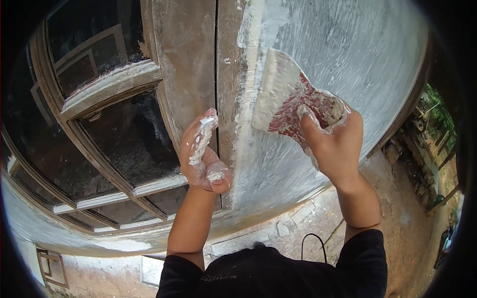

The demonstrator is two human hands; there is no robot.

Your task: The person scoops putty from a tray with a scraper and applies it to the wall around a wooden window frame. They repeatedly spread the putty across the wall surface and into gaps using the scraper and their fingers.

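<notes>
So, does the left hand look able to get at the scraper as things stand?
Probably yes: the left hand holds no tool, and nothing seems to stand between it and the broad edge of the scraper, which faces that side. The other end looks harder, being gripped by the right hand.

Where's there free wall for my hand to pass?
The grey wall is free above the scraper and right hand, with a smaller patch below, toward the left hand. It's crowded where that hand blocks the wooden frame.
</notes>
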